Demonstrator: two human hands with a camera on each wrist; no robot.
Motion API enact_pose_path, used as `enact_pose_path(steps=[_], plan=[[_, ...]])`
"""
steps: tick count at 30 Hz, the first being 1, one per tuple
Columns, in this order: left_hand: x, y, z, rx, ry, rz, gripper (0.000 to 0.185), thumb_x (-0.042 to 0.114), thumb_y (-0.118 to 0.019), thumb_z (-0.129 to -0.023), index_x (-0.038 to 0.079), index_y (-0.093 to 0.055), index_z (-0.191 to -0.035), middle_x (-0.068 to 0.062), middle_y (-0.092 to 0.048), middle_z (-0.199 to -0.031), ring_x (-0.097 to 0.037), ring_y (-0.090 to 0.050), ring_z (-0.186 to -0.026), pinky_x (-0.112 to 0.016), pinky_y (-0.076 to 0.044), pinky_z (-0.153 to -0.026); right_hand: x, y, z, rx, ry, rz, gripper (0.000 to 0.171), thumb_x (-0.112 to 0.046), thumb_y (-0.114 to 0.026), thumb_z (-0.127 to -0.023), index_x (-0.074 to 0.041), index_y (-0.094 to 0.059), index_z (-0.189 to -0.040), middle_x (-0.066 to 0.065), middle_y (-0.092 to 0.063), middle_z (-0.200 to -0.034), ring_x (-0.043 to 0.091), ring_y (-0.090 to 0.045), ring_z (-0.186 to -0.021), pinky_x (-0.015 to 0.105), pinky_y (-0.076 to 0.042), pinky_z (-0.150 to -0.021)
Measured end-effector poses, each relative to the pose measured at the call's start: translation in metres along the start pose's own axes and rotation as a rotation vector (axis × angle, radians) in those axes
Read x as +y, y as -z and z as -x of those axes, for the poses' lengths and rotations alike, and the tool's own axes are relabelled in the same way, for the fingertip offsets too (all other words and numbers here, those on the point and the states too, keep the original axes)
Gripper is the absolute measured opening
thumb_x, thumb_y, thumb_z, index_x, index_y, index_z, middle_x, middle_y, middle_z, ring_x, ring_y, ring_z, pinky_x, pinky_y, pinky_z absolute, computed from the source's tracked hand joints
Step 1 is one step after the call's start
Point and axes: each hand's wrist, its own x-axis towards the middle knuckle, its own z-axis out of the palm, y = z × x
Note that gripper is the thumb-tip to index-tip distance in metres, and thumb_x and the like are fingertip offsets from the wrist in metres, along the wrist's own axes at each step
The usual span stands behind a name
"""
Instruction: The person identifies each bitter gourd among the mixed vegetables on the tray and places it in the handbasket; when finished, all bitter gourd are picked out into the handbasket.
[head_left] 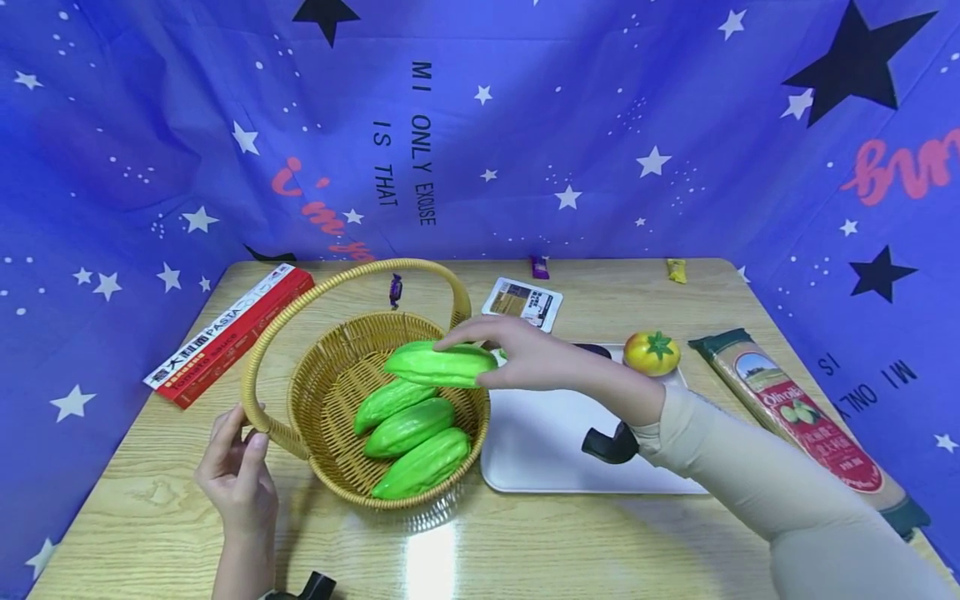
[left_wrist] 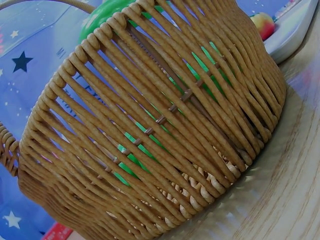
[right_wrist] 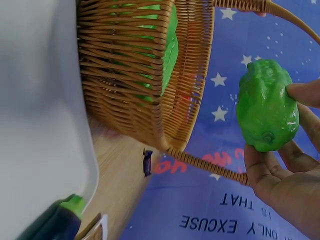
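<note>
While the left hand (head_left: 238,471) curls around the base of the wicker basket's (head_left: 330,467) handle, the right hand (head_left: 525,358) grips a green gourd (head_left: 438,364) just above the basket's rim, over three more gourds (head_left: 408,433) lying inside

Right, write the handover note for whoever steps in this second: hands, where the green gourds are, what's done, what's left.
Right hand: holds a green gourd in the air over the wicker basket, not yet set down.
Left hand: grips the basket handle at its near-left base, steadying it.
Done: three gourds already lie in the basket.
Left: lower the held gourd in and let go. The white tray shows no more gourds, only a tomato and a dark item partly hidden by the arm.
</note>
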Motion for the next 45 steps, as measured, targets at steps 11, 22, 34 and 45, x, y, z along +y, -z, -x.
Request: enact_pose_path(steps=[11, 22, 34, 45], plan=[[-0.001, 0.001, -0.001, -0.006, -0.005, -0.002, 0.035, -0.023, -0.052, -0.077, -0.017, -0.059, -0.110, -0.019, -0.065, -0.100, -0.023, -0.060, -0.093, -0.024, -0.057, -0.081, -0.008, -0.006, -0.039, -0.100, 0.028, -0.018, 0.056, -0.001, -0.059, -0.076, -0.024, -0.058, -0.128, -0.003, -0.055, -0.130, 0.013, -0.051, -0.117, 0.033, -0.048, -0.097], [-0.001, 0.002, -0.001, -0.009, -0.010, 0.001, 0.035, -0.023, -0.052, -0.076, -0.018, -0.059, -0.110, -0.020, -0.065, -0.100, -0.023, -0.060, -0.093, -0.024, -0.057, -0.081, -0.007, -0.024, -0.082, -0.198, 0.029, 0.039, 0.060, 0.004, -0.057, -0.076, -0.026, -0.057, -0.129, -0.003, -0.054, -0.135, 0.010, -0.051, -0.101, 0.020, -0.048, -0.078], [-0.002, 0.001, 0.000, -0.022, -0.004, -0.002, 0.035, -0.022, -0.053, -0.076, -0.018, -0.059, -0.111, -0.019, -0.065, -0.101, -0.022, -0.059, -0.094, -0.024, -0.057, -0.082, -0.002, -0.031, -0.109, -0.278, -0.071, -0.052, 0.066, 0.011, -0.055, -0.075, -0.027, -0.058, -0.128, -0.006, -0.056, -0.133, 0.010, -0.050, -0.110, 0.020, -0.049, -0.082], [-0.002, 0.000, 0.001, -0.010, -0.006, -0.019, 0.035, -0.022, -0.053, -0.076, -0.018, -0.059, -0.110, -0.018, -0.066, -0.099, -0.022, -0.059, -0.093, -0.023, -0.057, -0.080, 0.015, -0.038, -0.128, -0.298, -0.133, -0.079, 0.066, 0.013, -0.050, -0.077, -0.025, -0.056, -0.130, -0.004, -0.047, -0.144, 0.016, -0.032, -0.140, 0.025, -0.046, -0.093]])
